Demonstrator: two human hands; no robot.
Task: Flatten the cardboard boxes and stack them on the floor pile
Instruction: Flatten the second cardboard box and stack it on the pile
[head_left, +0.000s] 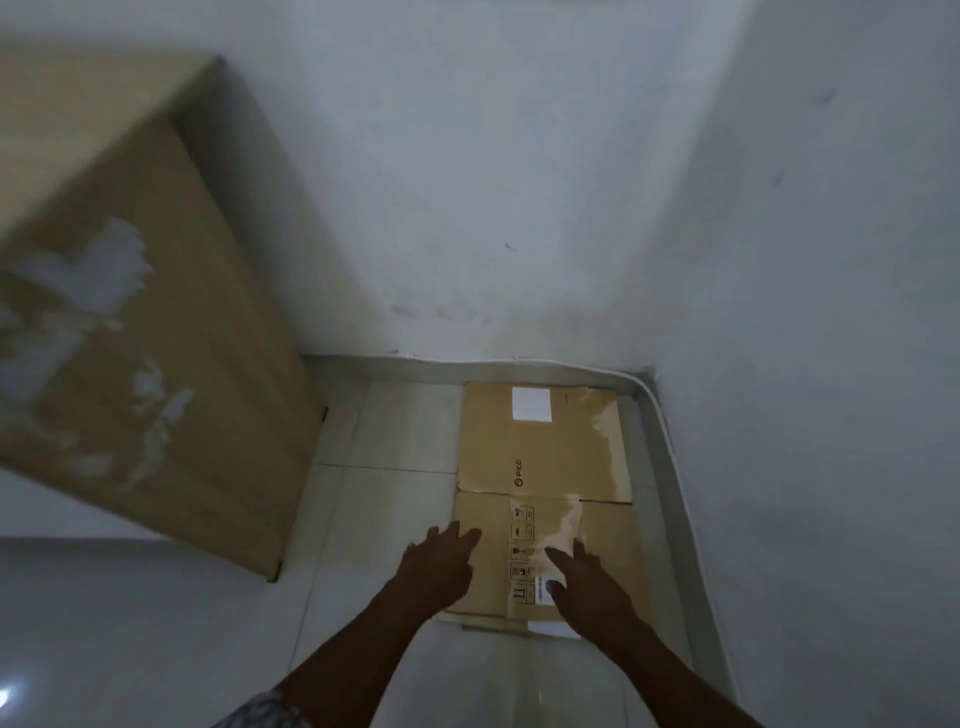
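The left hand (441, 564) and right hand (584, 584), apart with fingers spread, rest on the flattened cardboard box (545, 499); press evenly, squaring edges with the pile.

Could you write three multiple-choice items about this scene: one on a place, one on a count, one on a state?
1. Where does the flattened cardboard box lie?
A. On the floor in the wall corner
B. On a table
C. Leaning upright against the wall

2. How many hands are over it?
A. None
B. One
C. Two

3. How are the hands?
A. Closed in fists
B. Open, fingers spread
C. Holding a knife

Key: 1 A, it lies flat on the tiles beside the skirting. 2 C, the left hand and the right hand both reach over its near end. 3 B, the fingers are spread and hold nothing.
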